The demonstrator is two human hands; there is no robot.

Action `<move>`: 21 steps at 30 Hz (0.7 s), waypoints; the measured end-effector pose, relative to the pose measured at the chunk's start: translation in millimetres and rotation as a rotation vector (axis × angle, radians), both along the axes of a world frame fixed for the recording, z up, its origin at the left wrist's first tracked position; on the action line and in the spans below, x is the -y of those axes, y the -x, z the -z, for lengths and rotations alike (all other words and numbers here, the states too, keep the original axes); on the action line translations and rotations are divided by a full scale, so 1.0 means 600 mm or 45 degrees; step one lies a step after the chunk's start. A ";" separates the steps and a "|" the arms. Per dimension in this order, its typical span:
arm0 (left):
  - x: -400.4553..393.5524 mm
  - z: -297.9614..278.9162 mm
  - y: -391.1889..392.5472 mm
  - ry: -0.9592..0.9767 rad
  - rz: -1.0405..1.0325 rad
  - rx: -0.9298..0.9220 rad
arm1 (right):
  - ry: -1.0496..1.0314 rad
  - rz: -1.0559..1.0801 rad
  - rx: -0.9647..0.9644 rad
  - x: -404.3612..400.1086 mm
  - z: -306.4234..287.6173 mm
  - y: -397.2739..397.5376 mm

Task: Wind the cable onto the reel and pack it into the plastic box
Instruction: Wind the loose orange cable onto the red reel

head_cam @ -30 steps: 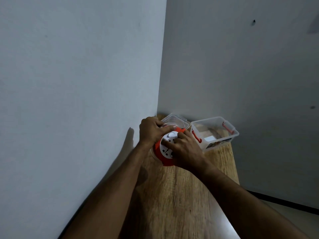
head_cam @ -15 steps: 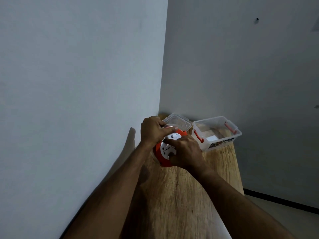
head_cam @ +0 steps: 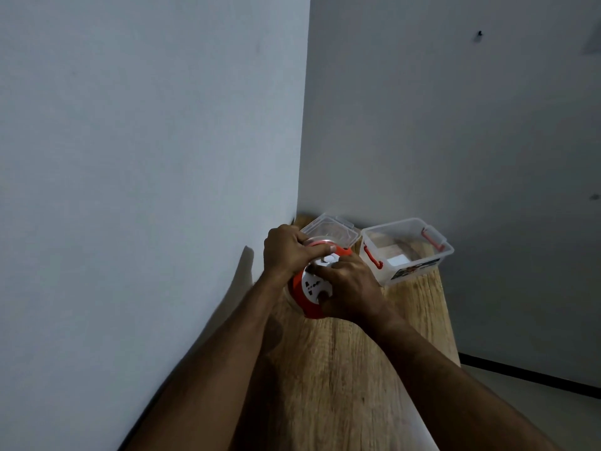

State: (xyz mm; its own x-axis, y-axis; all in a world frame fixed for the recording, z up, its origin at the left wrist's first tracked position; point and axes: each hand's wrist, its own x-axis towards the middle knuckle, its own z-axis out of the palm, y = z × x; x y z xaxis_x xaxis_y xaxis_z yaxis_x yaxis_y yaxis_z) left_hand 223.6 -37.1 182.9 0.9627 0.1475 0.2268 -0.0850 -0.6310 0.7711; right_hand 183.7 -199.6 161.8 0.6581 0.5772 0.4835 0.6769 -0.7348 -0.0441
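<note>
1. A plain pale wall (head_cam: 130,157) fills the left side and meets a second, greyer wall (head_cam: 455,125) in a corner just behind the table's far end.
2. The left hand (head_cam: 286,250) curls over the top rim of the reel (head_cam: 309,297), thumb lying along its upper edge, gripping it.
3. The reel, orange with a white socket face (tilted toward the camera), sits at the far end of the wooden table (head_cam: 351,369), near the left wall; whether it rests on the wood or is lifted cannot be told.
4. The right hand (head_cam: 351,288) wraps the reel's right side, fingers bent onto the white face.
5. A clear lid (head_cam: 338,227) lies behind the reel, in the corner.
6. The plastic box (head_cam: 406,252), clear with red handles, stands open at the table's far right edge, just beside the lid.
7. A dark skirting strip (head_cam: 527,375) runs along the right wall's foot.
</note>
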 end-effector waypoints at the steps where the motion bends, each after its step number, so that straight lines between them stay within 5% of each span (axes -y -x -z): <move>1: 0.001 0.001 0.002 0.005 -0.005 0.015 | -0.005 0.001 0.008 0.000 0.001 0.000; 14: -0.002 0.002 -0.007 0.020 0.009 0.097 | -0.332 0.199 0.003 -0.017 0.023 0.004; 21: -0.014 -0.003 -0.013 0.008 0.035 0.111 | -0.424 0.044 -0.090 0.006 0.025 0.005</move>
